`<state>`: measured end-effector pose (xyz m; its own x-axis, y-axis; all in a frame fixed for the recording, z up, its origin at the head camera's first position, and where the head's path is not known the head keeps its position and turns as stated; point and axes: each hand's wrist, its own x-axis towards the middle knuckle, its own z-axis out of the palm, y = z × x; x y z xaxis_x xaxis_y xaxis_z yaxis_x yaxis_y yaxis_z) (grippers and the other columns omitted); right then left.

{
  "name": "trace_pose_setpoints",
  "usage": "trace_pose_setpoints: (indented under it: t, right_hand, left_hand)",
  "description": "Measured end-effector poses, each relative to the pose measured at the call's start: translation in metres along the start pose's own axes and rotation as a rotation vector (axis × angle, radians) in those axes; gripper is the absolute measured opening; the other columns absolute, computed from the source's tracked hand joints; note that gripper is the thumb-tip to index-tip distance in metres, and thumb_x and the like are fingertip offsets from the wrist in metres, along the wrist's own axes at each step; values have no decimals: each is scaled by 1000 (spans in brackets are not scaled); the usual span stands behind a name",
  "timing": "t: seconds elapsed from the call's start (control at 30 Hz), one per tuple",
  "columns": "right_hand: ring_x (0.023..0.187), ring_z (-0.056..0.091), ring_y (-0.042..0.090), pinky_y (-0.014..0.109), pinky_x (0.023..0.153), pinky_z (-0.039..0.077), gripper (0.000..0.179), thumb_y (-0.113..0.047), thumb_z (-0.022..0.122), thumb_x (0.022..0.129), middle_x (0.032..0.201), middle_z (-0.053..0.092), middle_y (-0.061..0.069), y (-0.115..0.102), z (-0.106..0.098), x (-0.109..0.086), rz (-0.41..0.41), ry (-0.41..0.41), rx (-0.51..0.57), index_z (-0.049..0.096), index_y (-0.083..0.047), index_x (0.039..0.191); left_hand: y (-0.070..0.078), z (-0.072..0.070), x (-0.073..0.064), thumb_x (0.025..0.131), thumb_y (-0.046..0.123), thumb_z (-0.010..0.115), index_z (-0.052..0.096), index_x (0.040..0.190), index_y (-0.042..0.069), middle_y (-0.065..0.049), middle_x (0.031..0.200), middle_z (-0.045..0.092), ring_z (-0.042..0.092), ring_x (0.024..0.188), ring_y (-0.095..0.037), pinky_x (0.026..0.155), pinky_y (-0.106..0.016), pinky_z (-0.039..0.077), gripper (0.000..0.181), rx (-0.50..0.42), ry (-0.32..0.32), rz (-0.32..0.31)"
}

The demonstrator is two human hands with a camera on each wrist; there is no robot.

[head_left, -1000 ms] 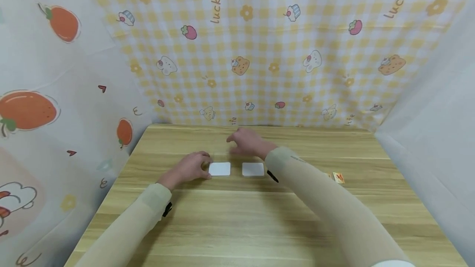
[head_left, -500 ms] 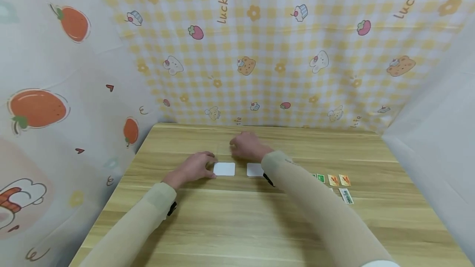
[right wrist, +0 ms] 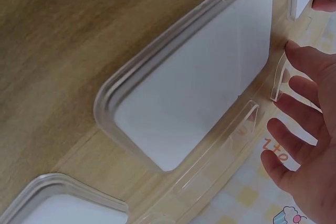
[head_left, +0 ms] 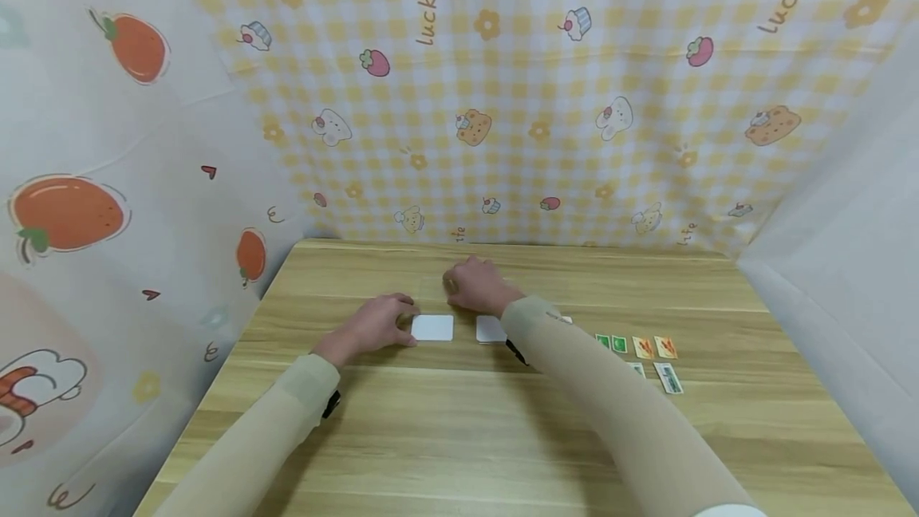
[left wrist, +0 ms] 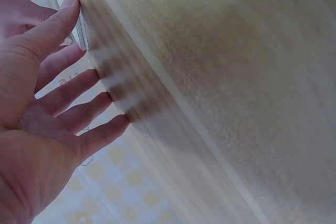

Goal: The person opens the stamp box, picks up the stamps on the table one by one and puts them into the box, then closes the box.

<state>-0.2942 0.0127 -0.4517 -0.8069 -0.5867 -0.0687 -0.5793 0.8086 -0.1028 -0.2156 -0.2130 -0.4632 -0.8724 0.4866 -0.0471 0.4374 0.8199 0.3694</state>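
In the head view my left hand (head_left: 373,324) pinches the left end of a white rounded card in a clear case (head_left: 432,328), thumb at the near corner and index finger at the far one; its other fingers reach past it. My right hand (head_left: 479,286) is just behind the two cased cards, its thumb and index finger pinching a small clear plastic piece (right wrist: 279,81). Beside it lies a longer clear plastic strip (right wrist: 218,148). A second cased white card (right wrist: 197,72) lies below the right hand, partly covered by the sleeve in the head view.
A third cased white card (right wrist: 73,211) shows at the right sleeve's far side. Several small stamps, among them an orange stamp (head_left: 665,347) and a green stamp (head_left: 619,344), lie right of the forearm on the wooden table (head_left: 459,437). A checkered curtain (head_left: 531,102) hangs behind.
My right hand has come down slightly behind the cards, and its fingers have closed in. The left hand stays at its card. More stamps show beside the right forearm.
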Motion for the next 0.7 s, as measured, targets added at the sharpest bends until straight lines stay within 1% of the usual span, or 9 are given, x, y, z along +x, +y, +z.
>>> trace_pose_setpoints:
  t: [0.07, 0.27, 0.4, 0.5, 0.57, 0.7]
  right_hand:
    - [109, 56, 25, 54, 96, 45, 46, -41, 74, 92, 110, 69, -3, 0, 0, -1, 3, 0, -9, 67, -21, 133]
    - [112, 56, 25, 55, 98, 44, 47, -42, 72, 93, 119, 68, -2, 2, 3, -2, 2, 0, -24, 66, -21, 134]
    - [118, 55, 27, 54, 98, 44, 49, -42, 71, 93, 134, 63, 2, 5, 3, -4, 3, 6, -24, 63, -22, 137]
    - [123, 54, 30, 55, 100, 42, 51, -40, 70, 93, 142, 57, 4, 7, -2, -9, -2, 23, -6, 61, -22, 139]
    - [125, 53, 32, 56, 101, 41, 48, -38, 67, 95, 143, 56, 5, 9, -6, -12, -10, 36, 11, 61, -21, 139]
    - [125, 52, 33, 57, 101, 41, 47, -36, 67, 95, 142, 56, 5, 14, -13, -17, -39, 57, 7, 61, -20, 139]
  left_hand:
    - [0, 0, 1, 80, 34, 87, 70, 128, 7, -16, 138, 59, 55, 126, -35, 104, -50, 44, 57, 8, -4, 0]
    - [1, 0, 3, 80, 36, 87, 70, 128, 7, -17, 138, 59, 56, 126, -35, 104, -49, 44, 58, 15, -14, 2]
    - [2, 1, 4, 81, 36, 86, 69, 128, 7, -16, 138, 59, 55, 126, -35, 104, -49, 44, 58, 13, -22, 2]
    - [1, 1, 4, 81, 36, 86, 69, 129, 8, -15, 138, 58, 55, 126, -35, 104, -49, 44, 58, 14, -25, 1]
    - [0, 1, 3, 80, 36, 86, 69, 129, 8, -15, 139, 58, 55, 127, -35, 104, -49, 44, 58, 13, -26, -1]
    - [0, -2, 3, 79, 35, 87, 69, 128, 8, -14, 138, 59, 54, 128, -34, 104, -49, 43, 59, 4, -33, -9]
